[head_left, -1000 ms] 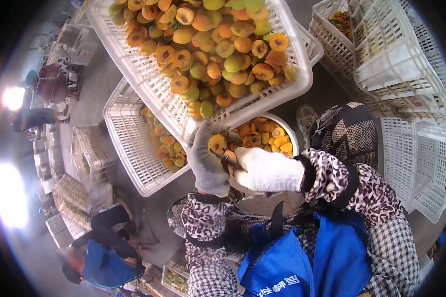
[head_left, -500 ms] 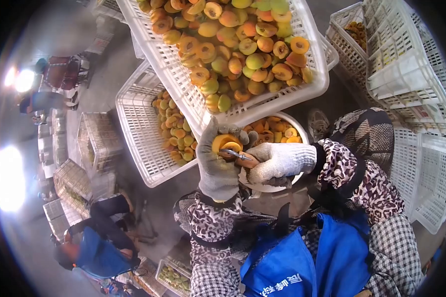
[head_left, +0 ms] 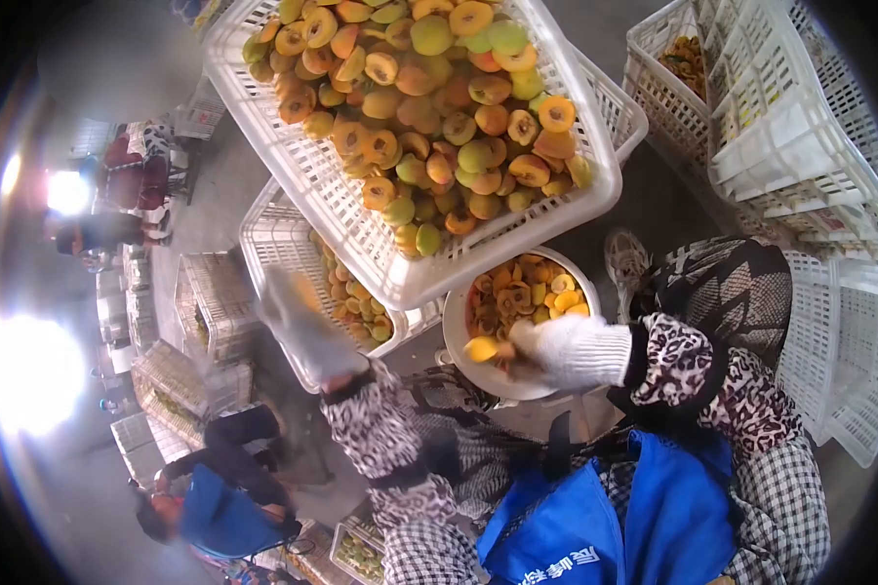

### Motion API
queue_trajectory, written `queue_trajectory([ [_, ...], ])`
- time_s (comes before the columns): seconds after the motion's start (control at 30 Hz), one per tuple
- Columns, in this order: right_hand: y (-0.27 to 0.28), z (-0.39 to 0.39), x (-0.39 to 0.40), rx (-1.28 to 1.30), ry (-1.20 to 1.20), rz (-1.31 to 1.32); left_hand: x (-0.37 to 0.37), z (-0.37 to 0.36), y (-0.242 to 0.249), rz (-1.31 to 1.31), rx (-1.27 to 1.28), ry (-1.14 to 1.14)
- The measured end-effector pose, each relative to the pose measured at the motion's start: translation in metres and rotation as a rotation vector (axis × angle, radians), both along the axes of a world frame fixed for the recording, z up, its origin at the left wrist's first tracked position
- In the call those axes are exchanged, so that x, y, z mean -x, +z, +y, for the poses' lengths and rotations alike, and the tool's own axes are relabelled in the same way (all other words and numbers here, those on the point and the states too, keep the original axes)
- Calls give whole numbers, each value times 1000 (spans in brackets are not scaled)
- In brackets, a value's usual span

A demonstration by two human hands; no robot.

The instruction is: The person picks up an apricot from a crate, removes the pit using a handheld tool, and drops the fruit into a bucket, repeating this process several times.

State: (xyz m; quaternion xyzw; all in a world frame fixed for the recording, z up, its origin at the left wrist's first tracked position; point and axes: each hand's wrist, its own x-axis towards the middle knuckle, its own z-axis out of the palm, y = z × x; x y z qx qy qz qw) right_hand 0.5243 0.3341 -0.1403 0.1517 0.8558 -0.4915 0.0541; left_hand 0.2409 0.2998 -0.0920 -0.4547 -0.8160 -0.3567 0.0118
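Note:
My left hand (head_left: 307, 327), in a grey-white glove, is smeared by motion over the lower white crate (head_left: 263, 219) of halved fruit; a blurred orange patch shows by its fingers. My right hand (head_left: 566, 351), in a white knit glove, is closed round a wooden-handled pitting tool (head_left: 522, 369) above the rim of a white bucket (head_left: 454, 327). At the tool's end is a yellow-orange piece of fruit (head_left: 480, 349). Cut fruit pieces (head_left: 522, 292) lie inside the bucket. Ahead, a large white crate (head_left: 517, 226) holds a heap of halved orange and green apricots (head_left: 429, 127).
Tall stacked white crates (head_left: 790, 127) stand at the right, one holding darker orange pieces (head_left: 685, 66). More crates (head_left: 229, 302) stand on the left. A person in blue (head_left: 229, 512) sits at lower left, and other people (head_left: 132, 185) are farther back.
My left hand has swung left, away from my right hand, to the lower crate. My right hand keeps the tool, with a yellow-orange piece at its end. The whole view has shifted slightly.

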Motion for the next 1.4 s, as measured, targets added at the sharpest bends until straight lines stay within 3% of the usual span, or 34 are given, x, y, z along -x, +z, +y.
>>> queue_trajectory([
  [0.03,-21,-2,-8,-437,155,-66,10,12,0,370,-115,200],
  [0.07,-37,-5,-20,-379,-43,-142,14,29,-2,739,-246,395],
  [0.1,-50,-10,-28,-312,-246,-214,14,42,-12,744,-258,376],
  [0.17,-55,-12,-36,-289,-322,-229,2,56,-34,66,-59,-211],
  [0.23,-48,-2,-54,-472,-23,-450,-29,87,-57,371,522,-41],
  [0.27,-93,-7,-26,-148,-386,-924,-29,100,-72,374,517,-53],
  [0.3,-84,-8,-32,-144,-390,-928,-27,105,-97,318,553,26],
  [0.37,-53,-8,-48,-410,-158,-625,-31,114,-109,257,578,103],
  [0.4,-131,-27,-1,-403,-596,-1221,-31,118,-107,208,524,125],
  [0.43,-119,-21,-12,-387,-601,-1226,-31,114,-106,156,483,148],
  [0.47,-86,-7,-38,-293,-324,-880,-29,105,-106,154,494,143],
  [0.5,-54,6,-58,-203,-61,-525,-24,98,-101,-170,344,47],
  [0.53,-29,11,-52,-207,-16,-597,-15,92,-94,-483,183,-54],
  [0.57,-51,-10,-22,-467,-167,-828,-15,83,-77,-788,23,-145],
  [0.6,-71,-22,-27,-353,-295,-566,-20,70,-63,-1135,-134,-186],
  [0.63,-38,-8,-33,-239,-416,-306,-43,63,-33,-1479,-310,-235],
  [0.67,-7,5,-32,-104,-367,-352,-54,49,-19,-1409,-319,-201],
  [0.7,18,10,-32,14,-476,-284,-54,41,-13,-1409,-320,-185],
  [0.77,28,11,-31,-37,-509,-30,-54,34,-11,-1905,-438,-219],
  [0.8,27,9,-24,-42,-503,-40,-53,30,-17,-1914,-460,-256],
  [0.83,24,7,-14,-138,-517,138,-58,27,-17,-1923,-468,-252],
  [0.87,23,5,-6,-234,-530,317,-70,26,-13,-1732,-410,-248],
  [0.9,25,5,1,-237,-529,309,-81,26,-6,-1539,-348,-244],
  [0.97,33,7,14,-306,-506,273,-94,23,8,-1707,-405,-127],
  [1.03,47,9,24,-219,-613,224,-96,19,8,-1538,-355,-402],
  [1.1,52,11,34,-235,-586,108,-94,15,11,-1619,-350,-363],
  [1.17,51,9,41,-245,-594,161,-90,7,7,-1696,-346,-317],
  [1.23,52,7,46,-311,-589,93,-88,-4,-2,-976,-183,-343],
  [1.3,43,3,50,-390,-595,146,-88,-10,4,-917,-152,-385],
  [1.37,46,3,53,-288,-511,130,-86,-14,4,-612,-148,-446],
  [1.4,46,1,56,-287,-504,129,-86,-16,3,-614,-150,-438],
])
